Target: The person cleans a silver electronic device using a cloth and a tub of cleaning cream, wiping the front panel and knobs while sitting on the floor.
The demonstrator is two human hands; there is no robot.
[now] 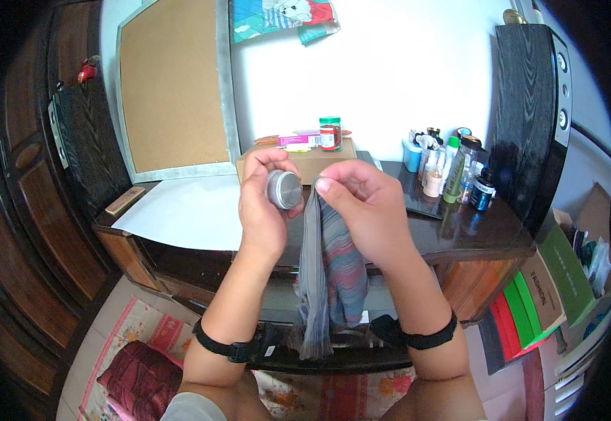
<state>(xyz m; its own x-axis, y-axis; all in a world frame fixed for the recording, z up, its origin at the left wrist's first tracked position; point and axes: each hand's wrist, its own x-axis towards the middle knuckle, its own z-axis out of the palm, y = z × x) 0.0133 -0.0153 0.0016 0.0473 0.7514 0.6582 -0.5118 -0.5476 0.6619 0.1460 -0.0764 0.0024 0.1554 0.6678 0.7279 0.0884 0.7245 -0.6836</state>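
My left hand (256, 214) is wrapped round a small round jar (288, 191) with a flat silver-grey end facing me. Just right of it, my right hand (379, 214) pinches the top of a thin grey cloth (312, 281) between thumb and fingers. The cloth looks like a scarf, with reddish and bluish stripes on its right part and a fringed lower end. It hangs down in folds in front of the dark desk (432, 235). Cloth and jar are close together, and I cannot tell whether they touch.
A large white sheet (179, 212) and a wooden block (125, 201) lie on the desk's left. Behind my hands stands a cardboard box (305, 167) bearing a green-lidded jar (330, 133). Several bottles (451, 168) crowd the right, beside a tall black speaker (526, 119). Coloured boxes (523, 316) stand below.
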